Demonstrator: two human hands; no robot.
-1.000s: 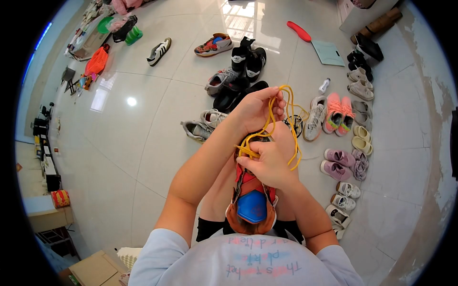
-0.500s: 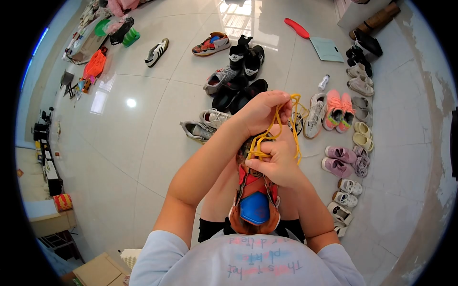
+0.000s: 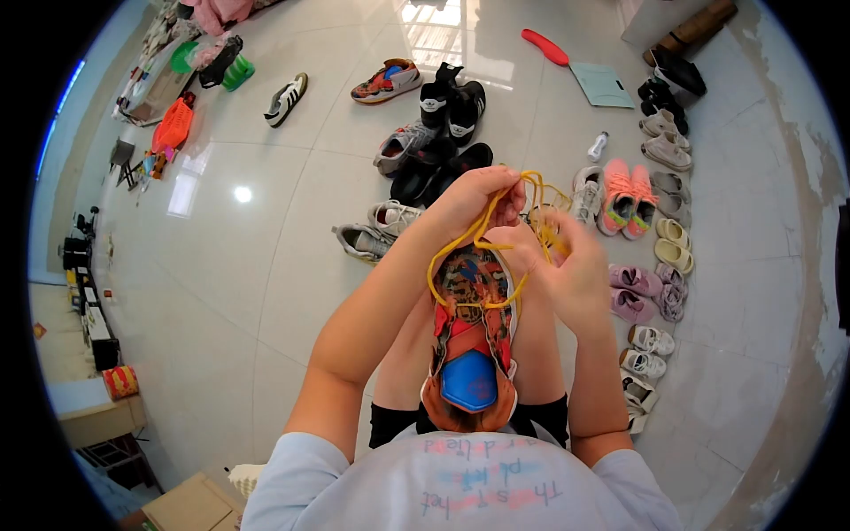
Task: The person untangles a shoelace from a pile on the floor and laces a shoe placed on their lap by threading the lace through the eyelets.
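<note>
An orange, red and camouflage-patterned sneaker [image 3: 482, 338] with a blue insole at the heel rests between my thighs, toe pointing away. Its yellow shoelace [image 3: 431, 273] crosses the front eyelets and rises in loops to both hands. My left hand [image 3: 490, 196] pinches the lace above the toe, fingers closed. To the right of the toe is my right hand [image 3: 571, 265], partly smeared by motion, its fingers bent around another part of the lace. The fingertips of this hand are hard to make out.
A matching sneaker [image 3: 387, 81] lies on the tiled floor ahead, near black shoes [image 3: 465, 112] and grey shoes [image 3: 363, 241]. Pairs of shoes line the right wall, including pink sneakers [image 3: 627, 199]. A dustpan [image 3: 602, 85] with a red handle lies at the far right.
My right hand has moved right and up from the sneaker's tongue, drawing lace with it. The toe and the lace across the eyelets now show. My left hand has shifted slightly left.
</note>
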